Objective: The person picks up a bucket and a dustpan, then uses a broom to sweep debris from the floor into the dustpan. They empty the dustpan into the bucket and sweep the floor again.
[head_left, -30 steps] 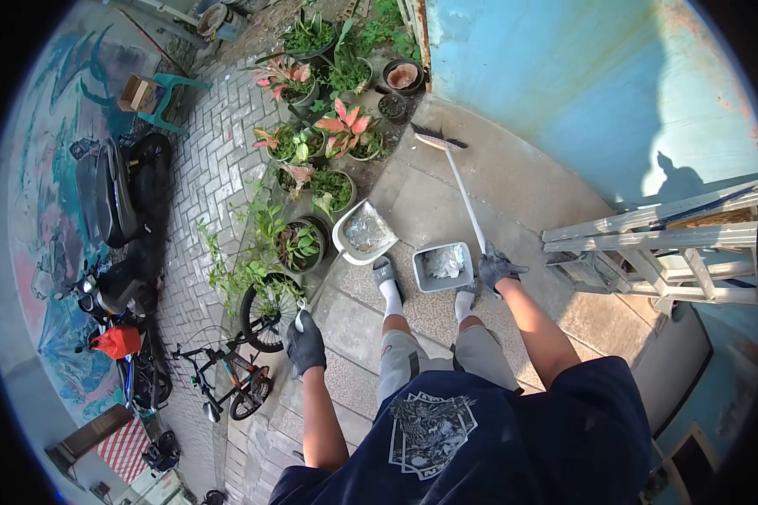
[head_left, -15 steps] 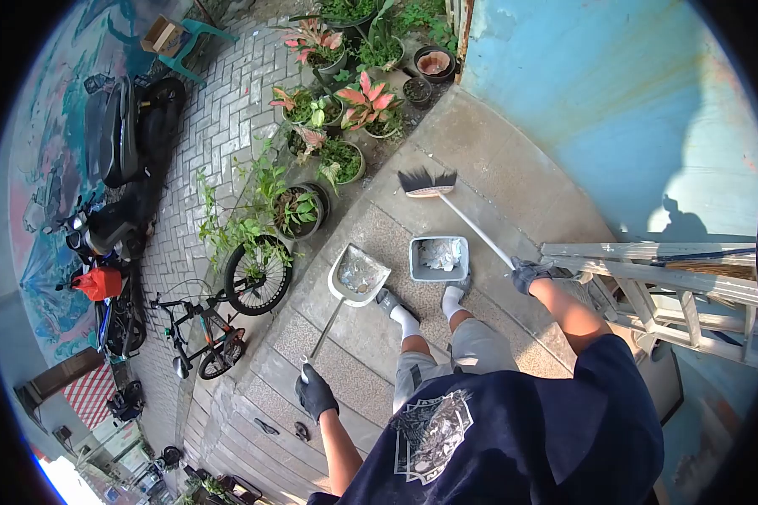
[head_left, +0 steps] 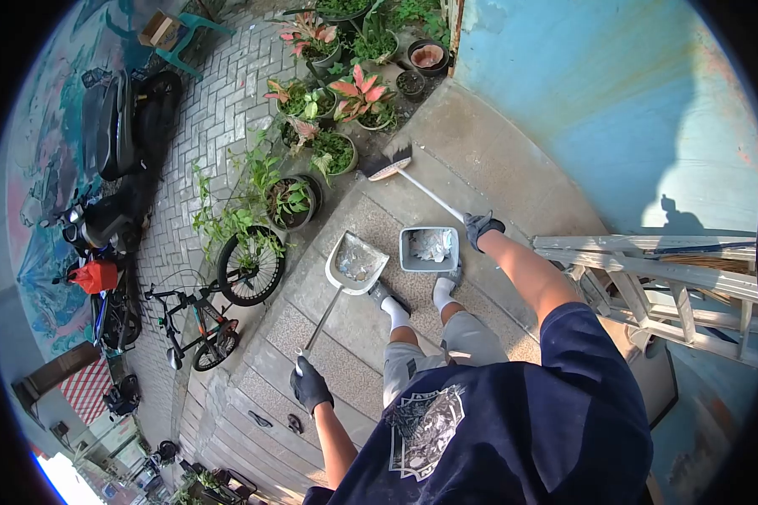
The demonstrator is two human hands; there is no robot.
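Note:
In a dark glove, my left hand [head_left: 311, 386] is closed on the handle of a white dustpan [head_left: 357, 263], which rests on the tiled floor with some debris in it. My gloved right hand [head_left: 483, 230] grips the pale handle of a broom [head_left: 391, 167]. The broom's black bristles lie on the floor near the potted plants. Between the dustpan and my right hand, a grey bin [head_left: 429, 266] holds crumpled pale litter, just beyond my feet.
Potted plants [head_left: 333, 152] line the floor's edge. A bicycle [head_left: 200, 324] stands at the left, with motorbikes [head_left: 109, 130] beyond it. An aluminium ladder [head_left: 691, 274] lies at the right by the blue wall [head_left: 564, 93]. Sandals [head_left: 295, 423] lie below my left hand.
My right hand has moved left and up, and the broom head has shifted left toward the plants. My left hand and the dustpan have barely moved.

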